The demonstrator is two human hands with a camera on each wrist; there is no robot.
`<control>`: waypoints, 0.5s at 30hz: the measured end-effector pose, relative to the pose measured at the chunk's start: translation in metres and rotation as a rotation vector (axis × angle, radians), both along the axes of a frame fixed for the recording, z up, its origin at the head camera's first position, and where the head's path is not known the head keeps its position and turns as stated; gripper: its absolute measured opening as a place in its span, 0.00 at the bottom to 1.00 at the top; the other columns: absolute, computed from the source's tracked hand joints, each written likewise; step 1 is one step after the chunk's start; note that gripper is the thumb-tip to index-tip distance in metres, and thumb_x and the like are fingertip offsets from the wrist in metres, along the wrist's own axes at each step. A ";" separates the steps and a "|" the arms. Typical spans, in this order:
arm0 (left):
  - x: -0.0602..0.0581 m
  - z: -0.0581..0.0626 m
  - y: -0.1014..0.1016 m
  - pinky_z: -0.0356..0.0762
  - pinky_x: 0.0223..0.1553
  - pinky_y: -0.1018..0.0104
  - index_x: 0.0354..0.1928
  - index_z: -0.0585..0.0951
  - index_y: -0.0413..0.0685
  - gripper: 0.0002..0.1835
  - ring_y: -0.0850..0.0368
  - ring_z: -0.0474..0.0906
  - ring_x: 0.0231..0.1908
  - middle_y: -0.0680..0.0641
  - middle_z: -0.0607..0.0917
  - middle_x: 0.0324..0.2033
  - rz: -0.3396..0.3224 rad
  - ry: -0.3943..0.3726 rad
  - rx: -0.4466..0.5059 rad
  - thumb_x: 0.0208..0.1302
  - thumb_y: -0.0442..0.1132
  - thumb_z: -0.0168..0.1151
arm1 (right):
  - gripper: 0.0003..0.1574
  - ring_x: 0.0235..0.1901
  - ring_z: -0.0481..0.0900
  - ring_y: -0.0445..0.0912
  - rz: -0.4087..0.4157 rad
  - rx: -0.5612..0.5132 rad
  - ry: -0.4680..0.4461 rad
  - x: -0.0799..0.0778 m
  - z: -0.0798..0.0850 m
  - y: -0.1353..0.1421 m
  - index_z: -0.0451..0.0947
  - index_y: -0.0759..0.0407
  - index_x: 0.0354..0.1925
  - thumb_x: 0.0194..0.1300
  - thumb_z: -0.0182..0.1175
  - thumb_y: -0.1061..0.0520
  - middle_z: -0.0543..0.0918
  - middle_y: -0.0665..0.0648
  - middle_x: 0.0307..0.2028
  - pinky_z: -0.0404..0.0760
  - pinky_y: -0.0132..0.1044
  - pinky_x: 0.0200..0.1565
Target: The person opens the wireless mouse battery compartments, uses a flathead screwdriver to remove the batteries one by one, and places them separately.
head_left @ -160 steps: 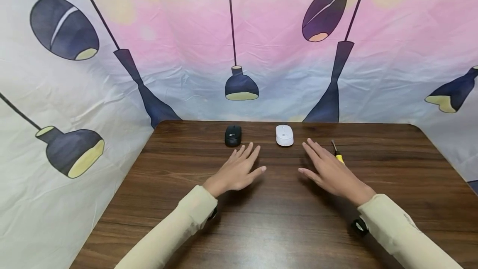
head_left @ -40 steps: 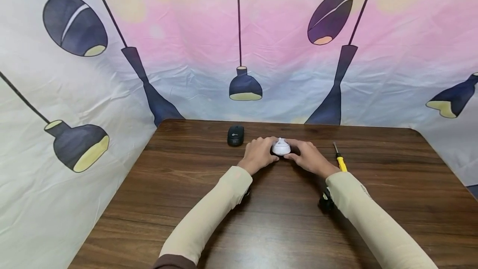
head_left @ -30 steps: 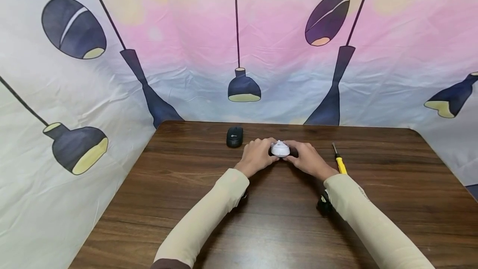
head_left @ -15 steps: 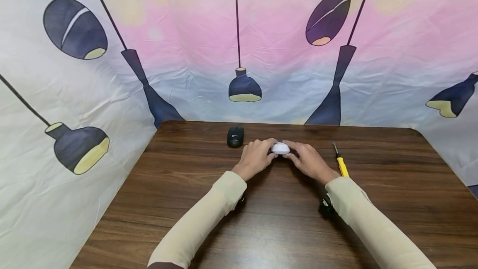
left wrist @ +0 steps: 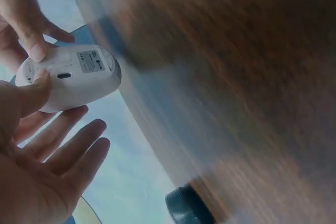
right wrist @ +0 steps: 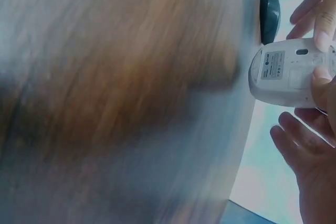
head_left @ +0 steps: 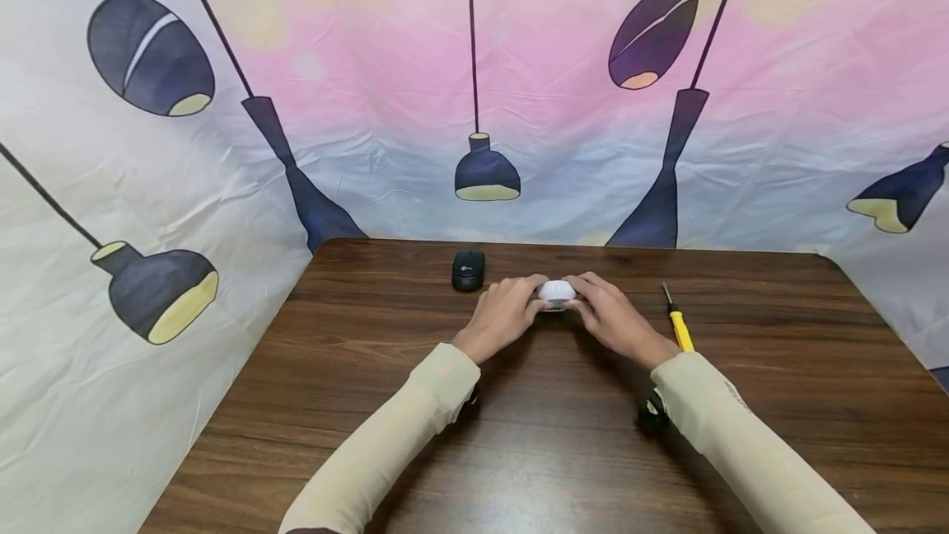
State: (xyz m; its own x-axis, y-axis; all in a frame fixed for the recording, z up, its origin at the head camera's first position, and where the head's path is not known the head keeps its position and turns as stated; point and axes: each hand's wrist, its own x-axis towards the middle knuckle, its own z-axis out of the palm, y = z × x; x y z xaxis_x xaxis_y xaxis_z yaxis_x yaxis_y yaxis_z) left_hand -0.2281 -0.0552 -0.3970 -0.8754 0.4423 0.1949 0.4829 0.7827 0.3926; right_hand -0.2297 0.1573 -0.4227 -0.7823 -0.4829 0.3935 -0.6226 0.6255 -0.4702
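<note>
Between both hands, a white computer mouse (head_left: 557, 292) is held up off the table, its underside turned toward the person. In the left wrist view, that underside of the mouse (left wrist: 73, 77) shows a label and a dark oval sensor slot. My left hand (head_left: 501, 311) pinches one side, thumb on the underside, with other fingers spread beyond it. My right hand (head_left: 617, 316) pinches the opposite side, its thumb also on the underside, as the right wrist view shows with the mouse (right wrist: 283, 77). The far face of the mouse is hidden.
A black computer mouse (head_left: 468, 270) lies on the brown wooden table (head_left: 534, 452) near its back edge, left of the hands. A screwdriver with a yellow handle (head_left: 680, 331) lies beside the right wrist. A printed cloth (head_left: 371, 105) hangs behind the table.
Earlier both hands were apart and open, with the white mouse on the table. Both hands then took it and brought it nearer. It has since been tilted so its underside faces the person.
</note>
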 end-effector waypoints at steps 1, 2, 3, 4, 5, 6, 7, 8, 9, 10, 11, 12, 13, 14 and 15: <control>0.000 0.000 -0.001 0.85 0.36 0.60 0.66 0.78 0.48 0.21 0.53 0.84 0.40 0.45 0.86 0.53 -0.010 -0.013 0.022 0.75 0.45 0.60 | 0.24 0.40 0.79 0.50 0.008 -0.007 -0.003 0.000 0.001 -0.001 0.73 0.71 0.64 0.73 0.59 0.65 0.79 0.64 0.51 0.82 0.43 0.36; 0.000 0.000 -0.001 0.84 0.35 0.61 0.65 0.78 0.47 0.21 0.54 0.84 0.39 0.45 0.86 0.52 -0.021 -0.030 0.050 0.75 0.44 0.60 | 0.24 0.38 0.78 0.49 0.014 -0.015 -0.008 0.001 0.002 -0.001 0.73 0.72 0.65 0.73 0.59 0.66 0.79 0.64 0.49 0.81 0.42 0.35; 0.000 0.000 -0.002 0.83 0.35 0.62 0.65 0.78 0.46 0.21 0.55 0.84 0.39 0.45 0.86 0.52 -0.033 -0.046 0.079 0.75 0.43 0.60 | 0.25 0.37 0.77 0.48 0.019 -0.023 -0.014 0.001 0.002 -0.001 0.72 0.72 0.65 0.73 0.59 0.66 0.80 0.64 0.48 0.80 0.41 0.34; -0.001 -0.001 -0.002 0.82 0.35 0.63 0.64 0.78 0.45 0.20 0.56 0.83 0.38 0.45 0.86 0.51 -0.043 -0.064 0.109 0.75 0.43 0.60 | 0.25 0.36 0.77 0.47 0.021 -0.030 -0.022 0.002 0.003 -0.002 0.72 0.72 0.66 0.74 0.59 0.65 0.80 0.64 0.47 0.79 0.40 0.32; -0.001 -0.001 -0.003 0.82 0.36 0.64 0.64 0.79 0.44 0.20 0.57 0.83 0.38 0.45 0.86 0.50 -0.052 -0.081 0.136 0.75 0.43 0.60 | 0.26 0.34 0.76 0.46 0.021 -0.035 -0.030 0.002 0.004 -0.002 0.71 0.72 0.66 0.74 0.58 0.65 0.80 0.63 0.47 0.79 0.39 0.31; -0.001 -0.001 -0.003 0.82 0.36 0.64 0.64 0.79 0.44 0.20 0.57 0.82 0.38 0.45 0.86 0.50 -0.058 -0.099 0.163 0.75 0.42 0.60 | 0.26 0.34 0.75 0.46 0.020 -0.040 -0.039 0.003 0.005 -0.002 0.71 0.72 0.67 0.74 0.58 0.64 0.80 0.63 0.46 0.79 0.38 0.31; -0.001 -0.001 -0.003 0.82 0.37 0.64 0.64 0.79 0.43 0.19 0.57 0.83 0.39 0.45 0.86 0.50 -0.060 -0.116 0.186 0.76 0.42 0.59 | 0.27 0.33 0.75 0.46 0.017 -0.042 -0.049 0.003 0.005 -0.003 0.70 0.71 0.67 0.75 0.58 0.63 0.80 0.63 0.45 0.78 0.38 0.30; -0.001 -0.001 -0.003 0.83 0.39 0.63 0.64 0.78 0.43 0.19 0.56 0.83 0.41 0.45 0.86 0.50 -0.058 -0.133 0.203 0.76 0.42 0.59 | 0.27 0.33 0.76 0.46 0.017 -0.046 -0.062 0.004 0.006 -0.003 0.70 0.71 0.68 0.75 0.58 0.62 0.81 0.62 0.45 0.78 0.38 0.30; -0.001 -0.002 -0.003 0.83 0.41 0.62 0.64 0.78 0.43 0.20 0.56 0.83 0.43 0.45 0.86 0.51 -0.057 -0.149 0.216 0.76 0.42 0.59 | 0.28 0.34 0.76 0.46 0.016 -0.048 -0.074 0.004 0.006 -0.003 0.69 0.71 0.69 0.75 0.58 0.62 0.81 0.62 0.46 0.79 0.38 0.31; -0.001 -0.002 -0.003 0.84 0.43 0.61 0.64 0.78 0.43 0.20 0.55 0.83 0.45 0.45 0.85 0.52 -0.054 -0.164 0.226 0.77 0.43 0.58 | 0.28 0.34 0.77 0.47 0.015 -0.051 -0.084 0.004 0.006 -0.003 0.69 0.70 0.69 0.75 0.58 0.61 0.81 0.62 0.46 0.79 0.38 0.32; 0.000 -0.002 -0.002 0.84 0.46 0.60 0.65 0.77 0.42 0.20 0.54 0.83 0.47 0.44 0.85 0.54 -0.051 -0.178 0.233 0.77 0.43 0.58 | 0.28 0.35 0.78 0.48 0.015 -0.055 -0.094 0.004 0.006 -0.003 0.69 0.70 0.69 0.76 0.57 0.61 0.82 0.63 0.47 0.79 0.39 0.32; 0.000 -0.003 -0.002 0.84 0.48 0.59 0.66 0.77 0.42 0.21 0.53 0.83 0.49 0.44 0.84 0.55 -0.047 -0.192 0.241 0.77 0.43 0.57 | 0.28 0.36 0.79 0.48 0.014 -0.059 -0.103 0.004 0.006 -0.003 0.69 0.70 0.69 0.76 0.57 0.61 0.82 0.63 0.48 0.80 0.39 0.33; 0.000 -0.003 -0.002 0.84 0.50 0.58 0.66 0.76 0.42 0.21 0.52 0.82 0.51 0.44 0.84 0.56 -0.045 -0.205 0.249 0.77 0.43 0.57 | 0.28 0.38 0.80 0.49 0.014 -0.064 -0.110 0.004 0.006 -0.004 0.69 0.70 0.69 0.76 0.57 0.61 0.82 0.64 0.49 0.81 0.40 0.35; 0.000 -0.003 -0.002 0.84 0.51 0.57 0.67 0.76 0.42 0.21 0.51 0.82 0.52 0.43 0.83 0.57 -0.041 -0.215 0.257 0.78 0.43 0.56 | 0.28 0.39 0.81 0.50 0.014 -0.071 -0.120 0.004 0.005 -0.004 0.69 0.70 0.69 0.76 0.57 0.61 0.82 0.65 0.50 0.81 0.40 0.35; 0.001 -0.004 -0.002 0.84 0.52 0.56 0.67 0.75 0.42 0.21 0.51 0.82 0.53 0.43 0.83 0.57 -0.040 -0.222 0.266 0.78 0.43 0.56 | 0.27 0.39 0.82 0.51 0.011 -0.079 -0.127 0.004 0.005 -0.004 0.69 0.70 0.69 0.76 0.57 0.61 0.83 0.65 0.51 0.82 0.41 0.36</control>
